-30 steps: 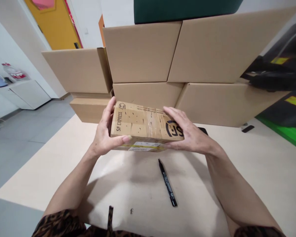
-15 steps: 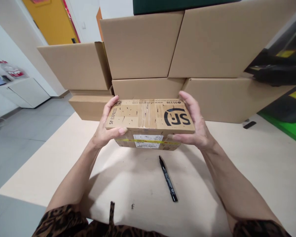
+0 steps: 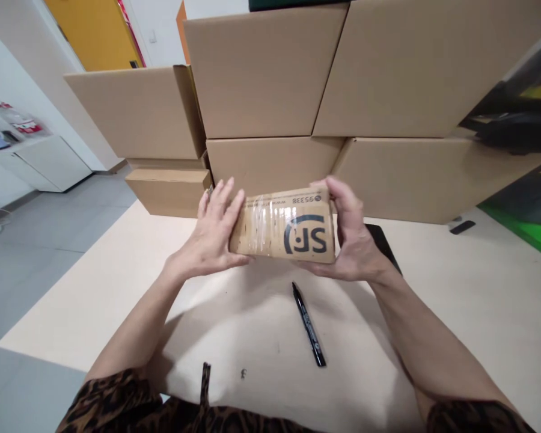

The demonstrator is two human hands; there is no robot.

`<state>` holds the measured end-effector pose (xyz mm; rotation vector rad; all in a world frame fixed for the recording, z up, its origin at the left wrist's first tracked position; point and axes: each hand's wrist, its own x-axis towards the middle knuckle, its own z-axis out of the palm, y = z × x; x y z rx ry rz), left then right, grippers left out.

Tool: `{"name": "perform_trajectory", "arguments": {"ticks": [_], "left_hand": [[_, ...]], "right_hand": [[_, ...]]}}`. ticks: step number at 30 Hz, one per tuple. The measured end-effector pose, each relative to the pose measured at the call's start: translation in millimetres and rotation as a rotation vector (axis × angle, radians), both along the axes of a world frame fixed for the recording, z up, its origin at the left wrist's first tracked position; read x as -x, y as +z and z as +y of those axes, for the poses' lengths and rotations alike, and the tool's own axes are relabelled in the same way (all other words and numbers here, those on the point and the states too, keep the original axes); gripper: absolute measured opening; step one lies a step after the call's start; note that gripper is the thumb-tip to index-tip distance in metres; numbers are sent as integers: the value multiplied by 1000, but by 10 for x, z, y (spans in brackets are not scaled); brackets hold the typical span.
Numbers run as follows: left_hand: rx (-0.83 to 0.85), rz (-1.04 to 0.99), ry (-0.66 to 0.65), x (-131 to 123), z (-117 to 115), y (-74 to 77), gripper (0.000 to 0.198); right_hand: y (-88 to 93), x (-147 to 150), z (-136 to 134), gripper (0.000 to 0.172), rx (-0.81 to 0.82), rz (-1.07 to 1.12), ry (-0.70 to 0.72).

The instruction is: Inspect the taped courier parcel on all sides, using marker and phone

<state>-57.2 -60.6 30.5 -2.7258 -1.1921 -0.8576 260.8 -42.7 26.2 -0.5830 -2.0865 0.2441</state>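
A small cardboard box with "SF" lettering and clear tape across its top is held between both hands above the table. My left hand covers its left end, fingers over the top and thumb along the near lower edge. The right end is in the grasp of my right hand, with fingers at the far corner and thumb underneath the near edge. Below the box, a black marker pen lies on the pale tabletop, touched by neither hand. The box's near side is hidden from view.
Large cardboard boxes stand stacked behind, with smaller boxes at left. A flat black object shows behind my right wrist. Black plastic wrapping and a green surface are at right. The table's left edge meets grey floor.
The box has turned, so its labelled near side is out of sight. My left hand has slid over its left end. The flat black object has come into view beside my right wrist.
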Motion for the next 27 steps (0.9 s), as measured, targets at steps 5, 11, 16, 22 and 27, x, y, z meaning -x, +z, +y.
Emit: {"name": "perform_trajectory", "arguments": {"ticks": [5, 11, 16, 22, 27], "left_hand": [[-73, -55, -44, -270, -69, -96, 137], [66, -215, -43, -209, -50, -77, 132], [312, -233, -79, -139, -25, -36, 133], [269, -253, -88, -220, -135, 17, 128], [180, -337, -116, -133, -42, -21, 121]], "right_hand": [[-47, 67, -46, 128, -74, -75, 37], [-62, -50, 62, 139, 75, -92, 54], [47, -93, 64, 126, 269, -89, 41], [79, -33, -11, 132, 337, -102, 45], [85, -170, 87, 138, 315, -198, 38]]}}
